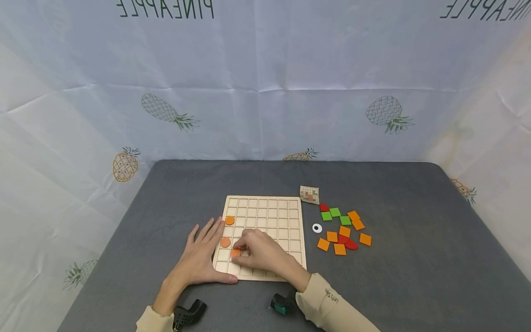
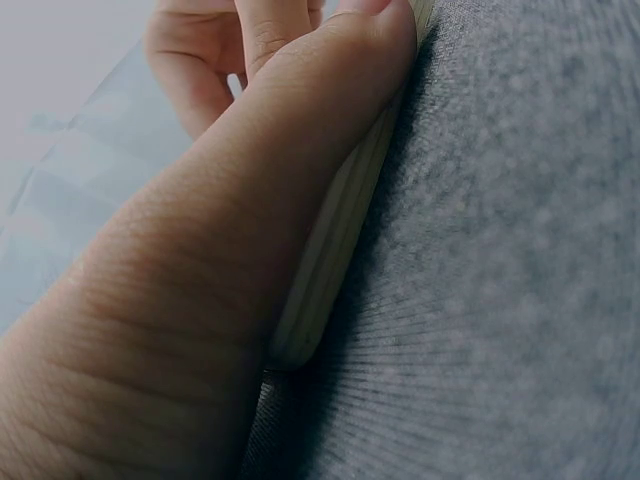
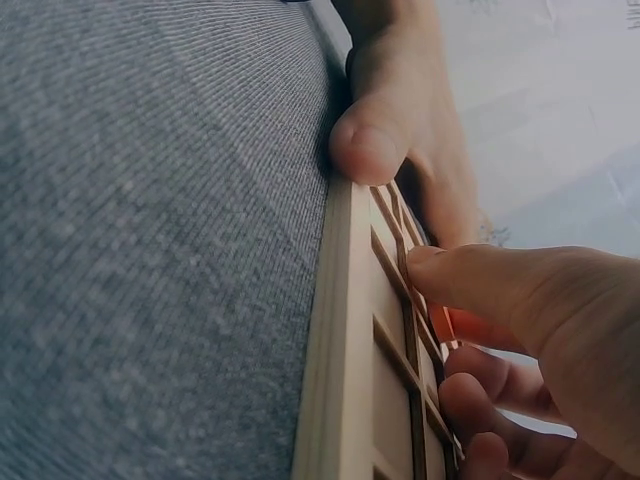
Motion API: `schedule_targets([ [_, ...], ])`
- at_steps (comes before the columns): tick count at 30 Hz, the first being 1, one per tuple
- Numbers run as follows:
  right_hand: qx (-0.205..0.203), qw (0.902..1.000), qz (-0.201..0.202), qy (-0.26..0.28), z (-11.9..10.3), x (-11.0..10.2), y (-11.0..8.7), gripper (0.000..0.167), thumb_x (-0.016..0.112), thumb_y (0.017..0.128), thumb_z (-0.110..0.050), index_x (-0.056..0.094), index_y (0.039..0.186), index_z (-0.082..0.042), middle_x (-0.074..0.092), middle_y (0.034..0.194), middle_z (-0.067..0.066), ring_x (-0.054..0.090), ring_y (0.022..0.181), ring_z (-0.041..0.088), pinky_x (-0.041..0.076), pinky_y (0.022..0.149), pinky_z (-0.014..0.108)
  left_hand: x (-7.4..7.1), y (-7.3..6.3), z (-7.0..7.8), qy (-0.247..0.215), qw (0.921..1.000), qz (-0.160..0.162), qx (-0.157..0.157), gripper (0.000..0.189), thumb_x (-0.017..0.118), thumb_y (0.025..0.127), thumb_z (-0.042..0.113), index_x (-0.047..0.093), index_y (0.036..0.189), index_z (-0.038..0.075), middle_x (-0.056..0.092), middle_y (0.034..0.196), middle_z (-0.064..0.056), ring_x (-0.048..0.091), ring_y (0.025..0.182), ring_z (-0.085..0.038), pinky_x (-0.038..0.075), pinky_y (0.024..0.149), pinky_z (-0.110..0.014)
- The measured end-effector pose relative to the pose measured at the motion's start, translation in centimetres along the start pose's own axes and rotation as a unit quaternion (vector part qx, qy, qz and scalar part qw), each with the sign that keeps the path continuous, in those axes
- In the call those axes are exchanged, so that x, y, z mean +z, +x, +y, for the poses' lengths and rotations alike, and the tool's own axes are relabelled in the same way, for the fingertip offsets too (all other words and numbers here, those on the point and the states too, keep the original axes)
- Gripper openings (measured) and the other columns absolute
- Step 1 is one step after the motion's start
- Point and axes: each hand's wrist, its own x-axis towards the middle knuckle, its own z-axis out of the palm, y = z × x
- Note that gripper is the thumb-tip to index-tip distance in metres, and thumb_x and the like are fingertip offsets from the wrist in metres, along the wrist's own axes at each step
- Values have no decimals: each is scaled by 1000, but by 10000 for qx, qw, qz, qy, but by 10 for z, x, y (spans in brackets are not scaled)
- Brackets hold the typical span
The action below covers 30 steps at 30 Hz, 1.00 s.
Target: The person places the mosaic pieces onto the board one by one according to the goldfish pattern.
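A wooden grid board (image 1: 261,207) lies flat on the grey table. My left hand (image 1: 203,258) rests spread against its left edge, with the thumb along the near left corner. My right hand (image 1: 261,251) reaches over the board's lower left and pinches an orange disc (image 1: 235,253) between thumb and fingers. From the right wrist view, the disc's orange edge (image 3: 441,322) shows at the grid, partly covered by fingers. Two other orange discs sit in the left column, an upper one (image 1: 230,221) and a lower one (image 1: 225,242). The left wrist view shows mostly thumb and board edge.
Right of the board lie several orange squares (image 1: 339,249), green squares (image 1: 335,212) and red pieces (image 1: 351,245). A white ring (image 1: 317,228) is near the board's right edge. A small patterned card (image 1: 309,194) touches the far right corner. Pineapple-printed cloth hangs behind the table.
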Motion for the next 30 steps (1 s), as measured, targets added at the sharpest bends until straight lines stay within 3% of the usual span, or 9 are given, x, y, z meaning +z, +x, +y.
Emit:
schedule_targets([
  [30,25,10000,-84,0,0,1,-2,24,81,87,-23,82,107,-11,65,83,-4,39,64,-1,34,56,11,-2,0,1,-20,9999,-146,-78,144,67,57,95,25,162,5,23,171,-12,21,158,-38,10,122,-67],
])
